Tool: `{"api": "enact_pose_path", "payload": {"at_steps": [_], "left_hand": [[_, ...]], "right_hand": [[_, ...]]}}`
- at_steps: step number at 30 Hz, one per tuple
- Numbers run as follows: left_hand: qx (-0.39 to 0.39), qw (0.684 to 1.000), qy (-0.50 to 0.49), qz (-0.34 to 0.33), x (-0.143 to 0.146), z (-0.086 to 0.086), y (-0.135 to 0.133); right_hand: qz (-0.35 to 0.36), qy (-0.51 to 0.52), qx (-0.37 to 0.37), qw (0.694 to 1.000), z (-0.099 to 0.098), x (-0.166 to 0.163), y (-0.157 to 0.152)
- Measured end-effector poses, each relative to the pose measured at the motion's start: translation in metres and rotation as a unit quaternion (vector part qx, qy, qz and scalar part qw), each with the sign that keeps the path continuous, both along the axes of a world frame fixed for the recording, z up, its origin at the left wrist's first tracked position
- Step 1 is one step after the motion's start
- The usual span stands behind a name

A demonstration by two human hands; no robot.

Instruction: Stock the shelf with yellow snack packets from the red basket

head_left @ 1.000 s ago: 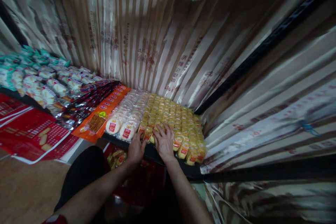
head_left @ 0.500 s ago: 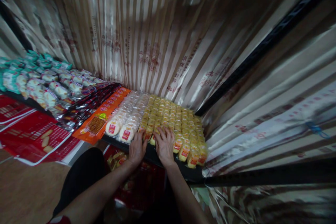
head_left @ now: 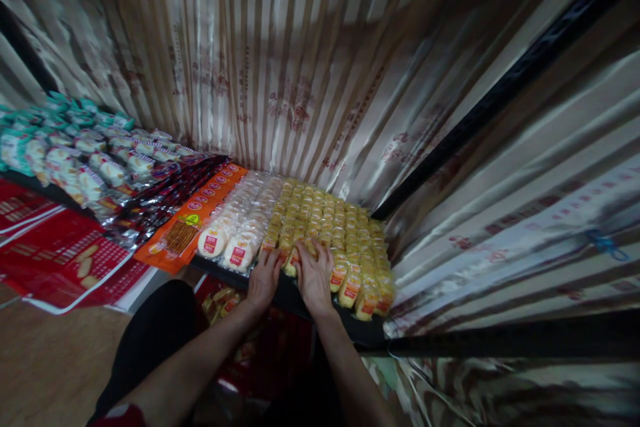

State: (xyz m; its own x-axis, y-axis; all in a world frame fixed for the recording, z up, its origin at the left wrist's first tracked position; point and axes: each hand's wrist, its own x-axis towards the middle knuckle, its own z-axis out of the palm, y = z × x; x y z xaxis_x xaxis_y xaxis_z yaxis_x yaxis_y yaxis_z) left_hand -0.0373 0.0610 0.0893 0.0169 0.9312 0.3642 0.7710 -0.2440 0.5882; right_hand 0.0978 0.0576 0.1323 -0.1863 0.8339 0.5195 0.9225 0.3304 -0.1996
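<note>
Rows of small yellow packaged cakes point(head_left: 315, 210) in clear wrappers stand packed on a dark shelf point(head_left: 367, 329). At their left front edge, my left hand point(head_left: 263, 280) touches the packets with bent fingers, slightly apart. My right hand point(head_left: 315, 277) lies just to its right, fingers spread over the tops and fronts of the front-row packets. A cake with a red-orange label point(head_left: 293, 259) shows between both hands. What lies under the fingertips is partly hidden, and neither hand lifts a packet.
Round white wrapped cakes point(head_left: 236, 253) sit left of the yellow ones, then an orange snack bag point(head_left: 175, 240), dark packets point(head_left: 145, 207) and teal-and-white packets point(head_left: 65, 137). A striped curtain point(head_left: 280, 47) hangs behind. Red bags point(head_left: 70, 257) stand below the shelf; a black post point(head_left: 480, 107) rises right.
The left hand has shifted slightly, its fingers resting on the packet fronts. The right hand's fingers have moved a little over the front row. The packets look nearly unchanged.
</note>
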Motion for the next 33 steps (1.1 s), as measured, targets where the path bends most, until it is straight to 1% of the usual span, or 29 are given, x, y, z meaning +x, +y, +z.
{"api": "enact_pose_path", "payload": {"at_steps": [5, 9, 14, 19, 21, 24, 26, 28, 30, 33], "left_hand": [[0.032, 0.999, -0.027, -0.031, -0.001, -0.006, -0.001], [0.037, 0.998, -0.022, -0.056, -0.003, -0.006, -0.003], [0.041, 0.997, -0.015, -0.062, -0.003, -0.003, -0.004], [0.044, 0.997, -0.016, -0.066, -0.004, -0.006, -0.003], [0.054, 0.996, -0.022, -0.062, -0.005, -0.007, -0.003], [0.064, 0.996, -0.023, -0.063, -0.006, -0.008, -0.005], [0.065, 0.994, -0.009, -0.083, -0.006, -0.008, -0.007], [0.067, 0.992, 0.013, -0.109, -0.006, -0.008, -0.008], [0.071, 0.988, 0.035, -0.132, -0.006, -0.009, -0.009], [0.079, 0.981, 0.058, -0.170, -0.005, -0.010, -0.008]], "right_hand": [[0.000, -0.011, -0.004, 1.000, 0.000, -0.001, 0.001], [0.004, -0.023, 0.002, 1.000, -0.001, -0.002, 0.003], [0.006, -0.025, 0.003, 1.000, 0.002, -0.004, 0.003], [-0.007, -0.029, 0.021, 0.999, 0.007, -0.005, -0.006], [-0.020, -0.017, 0.037, 0.999, 0.002, -0.004, -0.017], [-0.047, 0.015, 0.060, 0.997, -0.014, -0.001, -0.040], [-0.071, 0.029, 0.063, 0.995, -0.026, 0.002, -0.055], [-0.080, 0.032, 0.063, 0.994, -0.036, 0.005, -0.065], [-0.076, 0.023, 0.056, 0.995, -0.040, 0.006, -0.068], [-0.068, 0.010, 0.042, 0.997, -0.041, 0.007, -0.061]]}}
